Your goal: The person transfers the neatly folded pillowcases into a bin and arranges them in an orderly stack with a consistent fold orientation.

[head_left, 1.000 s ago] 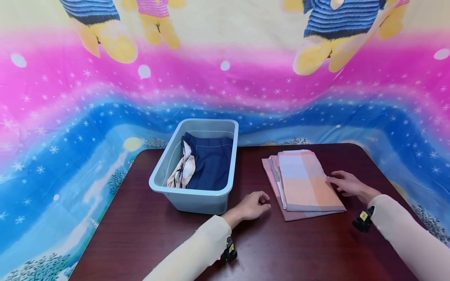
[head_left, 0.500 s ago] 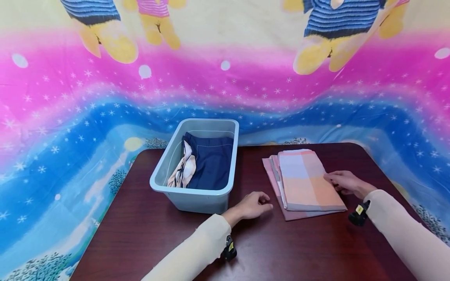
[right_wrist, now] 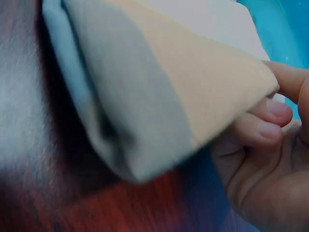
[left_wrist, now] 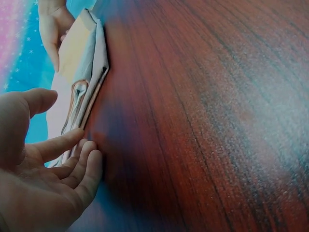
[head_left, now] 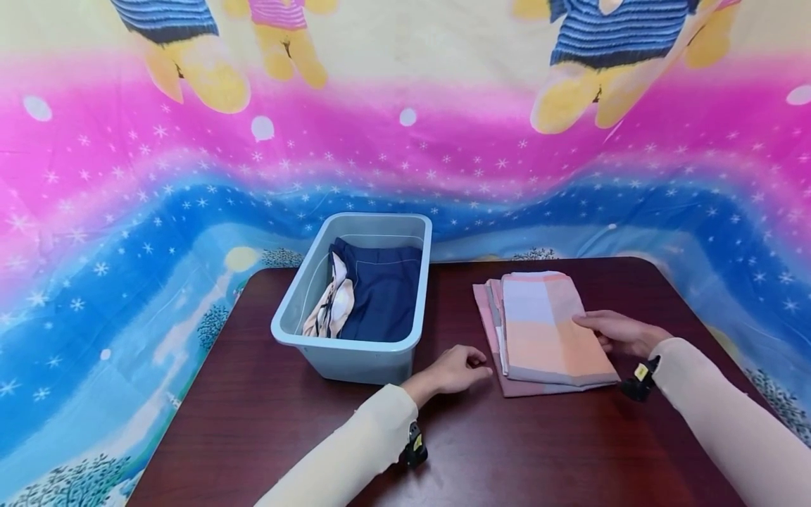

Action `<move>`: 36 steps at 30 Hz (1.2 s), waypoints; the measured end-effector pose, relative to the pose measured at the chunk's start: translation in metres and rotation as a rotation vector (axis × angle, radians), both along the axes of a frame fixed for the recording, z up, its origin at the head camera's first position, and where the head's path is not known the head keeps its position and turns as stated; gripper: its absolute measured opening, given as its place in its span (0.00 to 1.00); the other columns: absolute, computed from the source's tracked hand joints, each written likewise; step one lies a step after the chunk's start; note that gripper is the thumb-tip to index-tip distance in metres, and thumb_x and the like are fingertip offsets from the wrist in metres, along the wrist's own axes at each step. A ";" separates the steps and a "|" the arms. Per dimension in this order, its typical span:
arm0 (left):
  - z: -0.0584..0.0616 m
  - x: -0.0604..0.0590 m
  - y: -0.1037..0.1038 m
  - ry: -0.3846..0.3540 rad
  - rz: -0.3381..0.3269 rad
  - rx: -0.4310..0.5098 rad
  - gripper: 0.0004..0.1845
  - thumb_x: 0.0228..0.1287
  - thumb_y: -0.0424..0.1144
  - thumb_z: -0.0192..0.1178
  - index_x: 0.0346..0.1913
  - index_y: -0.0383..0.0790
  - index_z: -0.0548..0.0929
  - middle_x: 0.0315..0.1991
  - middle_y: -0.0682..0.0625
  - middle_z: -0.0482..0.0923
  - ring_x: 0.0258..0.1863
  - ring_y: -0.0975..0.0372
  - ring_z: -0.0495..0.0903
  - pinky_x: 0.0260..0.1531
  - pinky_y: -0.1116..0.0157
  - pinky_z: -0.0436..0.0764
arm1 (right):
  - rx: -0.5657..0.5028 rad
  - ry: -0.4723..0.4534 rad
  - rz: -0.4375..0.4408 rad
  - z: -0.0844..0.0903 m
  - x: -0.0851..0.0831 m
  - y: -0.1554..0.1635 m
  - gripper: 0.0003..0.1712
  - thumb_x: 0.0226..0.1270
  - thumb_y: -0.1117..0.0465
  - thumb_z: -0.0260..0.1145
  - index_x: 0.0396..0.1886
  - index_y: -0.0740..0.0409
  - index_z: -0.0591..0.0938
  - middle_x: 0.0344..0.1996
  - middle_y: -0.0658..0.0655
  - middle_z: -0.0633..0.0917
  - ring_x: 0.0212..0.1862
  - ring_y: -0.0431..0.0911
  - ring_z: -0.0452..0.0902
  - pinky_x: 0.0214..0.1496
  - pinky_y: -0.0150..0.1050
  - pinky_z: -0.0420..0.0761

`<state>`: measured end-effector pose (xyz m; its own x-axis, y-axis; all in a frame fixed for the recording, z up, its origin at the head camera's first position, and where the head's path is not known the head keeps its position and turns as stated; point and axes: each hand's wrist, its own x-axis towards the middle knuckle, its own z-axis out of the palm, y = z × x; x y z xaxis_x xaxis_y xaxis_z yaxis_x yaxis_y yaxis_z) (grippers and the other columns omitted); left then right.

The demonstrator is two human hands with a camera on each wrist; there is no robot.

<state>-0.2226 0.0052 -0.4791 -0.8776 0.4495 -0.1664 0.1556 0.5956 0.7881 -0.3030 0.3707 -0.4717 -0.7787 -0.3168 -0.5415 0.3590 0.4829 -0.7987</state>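
Note:
A folded checked cloth (head_left: 538,331) in pink, white and orange lies on the right part of the table. My right hand (head_left: 624,332) pinches its right edge, thumb on top and fingers underneath. In the right wrist view, that edge of the cloth (right_wrist: 193,82) is raised off the tabletop between the thumb and fingers. Beside the cloth's left edge rests my left hand (head_left: 453,370), its fingers loosely bent and holding nothing. The left wrist view has the left fingertips (left_wrist: 91,154) close against the folded layers; whether they touch, I cannot tell.
Left of the cloth stands a grey-blue plastic bin (head_left: 355,362). Inside it lie a dark navy garment (head_left: 386,296) and a cream patterned cloth (head_left: 332,303). A printed curtain (head_left: 405,155) hangs behind the dark wooden table (head_left: 469,451).
My right hand has moved left onto the cloth and taken hold of its right edge. The cloth's near part has shifted slightly left. My left hand has barely moved.

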 end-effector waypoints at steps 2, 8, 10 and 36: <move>-0.001 0.000 0.001 0.003 -0.006 0.002 0.20 0.69 0.43 0.63 0.57 0.34 0.83 0.51 0.43 0.84 0.28 0.68 0.81 0.47 0.69 0.80 | -0.018 0.004 0.021 -0.001 0.001 0.003 0.24 0.82 0.46 0.49 0.56 0.63 0.71 0.21 0.45 0.69 0.20 0.38 0.60 0.28 0.32 0.68; -0.003 -0.002 0.001 -0.003 -0.002 0.022 0.18 0.70 0.42 0.63 0.56 0.35 0.84 0.47 0.46 0.85 0.27 0.67 0.80 0.42 0.70 0.79 | 0.028 0.098 0.054 -0.007 0.004 0.011 0.24 0.81 0.48 0.53 0.54 0.65 0.78 0.19 0.46 0.71 0.22 0.40 0.66 0.31 0.36 0.73; -0.003 -0.002 0.001 -0.017 0.004 0.038 0.17 0.70 0.41 0.62 0.56 0.35 0.83 0.46 0.47 0.84 0.25 0.67 0.79 0.39 0.71 0.79 | 0.036 0.102 0.043 -0.009 0.005 0.013 0.24 0.81 0.47 0.54 0.54 0.65 0.78 0.18 0.46 0.71 0.22 0.40 0.67 0.32 0.36 0.74; -0.006 -0.003 -0.003 -0.058 0.052 0.134 0.16 0.70 0.39 0.61 0.56 0.34 0.82 0.41 0.47 0.83 0.28 0.65 0.78 0.33 0.70 0.78 | -0.003 0.056 -0.115 -0.022 0.003 0.014 0.21 0.78 0.45 0.58 0.49 0.56 0.84 0.16 0.43 0.71 0.19 0.36 0.67 0.32 0.32 0.76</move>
